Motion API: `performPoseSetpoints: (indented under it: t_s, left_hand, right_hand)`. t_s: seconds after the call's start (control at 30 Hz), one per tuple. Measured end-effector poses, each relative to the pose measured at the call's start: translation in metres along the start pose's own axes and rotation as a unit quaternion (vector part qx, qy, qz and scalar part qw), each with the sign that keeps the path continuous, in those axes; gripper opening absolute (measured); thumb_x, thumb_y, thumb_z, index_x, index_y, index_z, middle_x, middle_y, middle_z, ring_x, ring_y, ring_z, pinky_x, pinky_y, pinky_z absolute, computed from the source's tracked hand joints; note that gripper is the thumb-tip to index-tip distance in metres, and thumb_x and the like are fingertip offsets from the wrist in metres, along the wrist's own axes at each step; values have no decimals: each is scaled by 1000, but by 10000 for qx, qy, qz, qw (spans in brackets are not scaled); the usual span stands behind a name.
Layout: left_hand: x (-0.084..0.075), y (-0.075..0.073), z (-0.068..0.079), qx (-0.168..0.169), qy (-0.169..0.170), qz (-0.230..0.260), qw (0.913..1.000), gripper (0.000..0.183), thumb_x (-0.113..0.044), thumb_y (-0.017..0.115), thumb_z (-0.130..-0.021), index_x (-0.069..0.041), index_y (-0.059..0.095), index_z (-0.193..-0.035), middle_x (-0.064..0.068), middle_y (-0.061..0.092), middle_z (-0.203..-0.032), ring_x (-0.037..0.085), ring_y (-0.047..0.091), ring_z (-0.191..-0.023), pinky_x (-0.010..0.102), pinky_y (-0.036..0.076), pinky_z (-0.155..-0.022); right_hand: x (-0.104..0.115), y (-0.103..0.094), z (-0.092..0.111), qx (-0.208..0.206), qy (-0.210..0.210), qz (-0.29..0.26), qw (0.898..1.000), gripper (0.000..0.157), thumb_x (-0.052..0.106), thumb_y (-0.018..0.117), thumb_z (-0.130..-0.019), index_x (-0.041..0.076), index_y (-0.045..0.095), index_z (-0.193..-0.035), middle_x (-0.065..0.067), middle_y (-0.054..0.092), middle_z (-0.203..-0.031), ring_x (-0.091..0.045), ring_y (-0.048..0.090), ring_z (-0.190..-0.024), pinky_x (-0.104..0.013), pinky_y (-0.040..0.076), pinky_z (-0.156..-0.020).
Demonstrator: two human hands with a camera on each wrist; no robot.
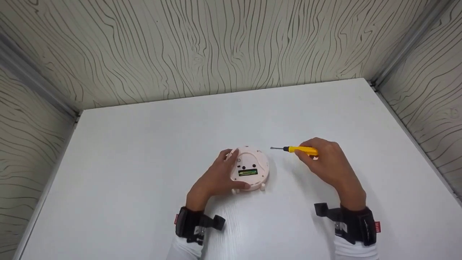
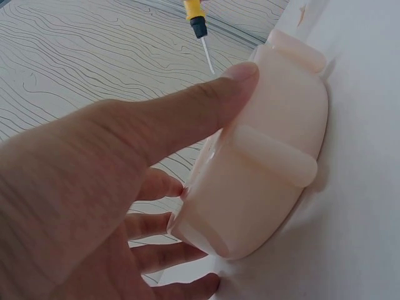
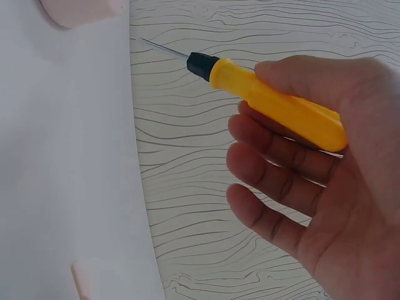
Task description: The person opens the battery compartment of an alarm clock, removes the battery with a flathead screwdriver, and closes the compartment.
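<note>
A round pale-pink clock (image 1: 258, 159) rests on the table with its back facing up. A green battery (image 1: 248, 172) shows in the uncovered slot in its back, beside two dark knobs. My left hand (image 1: 218, 177) grips the clock by its left side, thumb on the lower rim and fingers around the far edge. Two stubby feet, one of them this foot (image 2: 275, 156), stick out of the rim near the thumb. To the right, my right hand (image 1: 326, 162) pinches the yellow handle of a screwdriver (image 3: 275, 103), its metal tip pointing left, apart from the clock.
The white table (image 1: 144, 151) is bounded by wood-patterned panels (image 1: 202, 47) at the back and sides. A small pale-pink piece (image 3: 79, 280) shows at the lower left of the right wrist view; its kind is unclear. Each wrist wears a black strap mount (image 1: 355, 224).
</note>
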State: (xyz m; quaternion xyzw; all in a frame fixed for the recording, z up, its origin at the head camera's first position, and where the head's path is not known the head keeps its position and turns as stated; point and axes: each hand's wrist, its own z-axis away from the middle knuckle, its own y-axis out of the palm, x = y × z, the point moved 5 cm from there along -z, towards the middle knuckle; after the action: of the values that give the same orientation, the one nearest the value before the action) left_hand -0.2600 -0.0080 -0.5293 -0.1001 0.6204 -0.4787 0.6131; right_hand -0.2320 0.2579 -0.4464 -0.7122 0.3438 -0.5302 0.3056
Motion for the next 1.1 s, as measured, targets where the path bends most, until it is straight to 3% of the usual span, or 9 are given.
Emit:
performPoseSetpoints:
  t_s: [0.17, 0.3, 0.7, 1.1]
  left_hand:
    - [0, 1, 0, 31, -71, 20, 10000, 109, -50, 81, -72, -19, 20, -156, 8, 23, -159, 28, 36, -141, 46, 38, -112]
    - [-1, 0, 0, 18, -63, -2, 10000, 108, -49, 81, -73, -19, 21, -156, 8, 24, -159, 28, 37, -141, 46, 38, -112]
    - [-1, 0, 0, 19, -40, -100, 9999, 108, -49, 81, -73, -18, 19, -157, 9, 22, -160, 29, 35, -142, 44, 36, -114]
    - [-5, 1, 2, 64, -158, -145, 9998, 109, -51, 81, -73, -20, 19, -157, 6, 21, -160, 25, 36, -141, 43, 37, -113]
  right_hand:
    - [7, -3, -1, -532, -588, -303, 9964, 18, 9, 80, -78, 4, 74, -94, -7, 74, -88, -14, 61, -74, -19, 52, -68]
    - [10, -3, -1, -758, -675, -545, 9933, 19, 8, 82, -76, 5, 74, -93, -6, 75, -89, -13, 60, -73, -10, 48, -68]
    - [17, 2, -3, -981, -872, -1015, 9861, 20, 8, 83, -74, 5, 74, -92, -3, 73, -86, -15, 58, -71, -10, 48, -67]
    - [31, 1, -3, -1588, -1355, -1162, 9711, 21, 6, 83, -74, 5, 74, -92, -3, 74, -86, -11, 60, -71, -10, 49, -72]
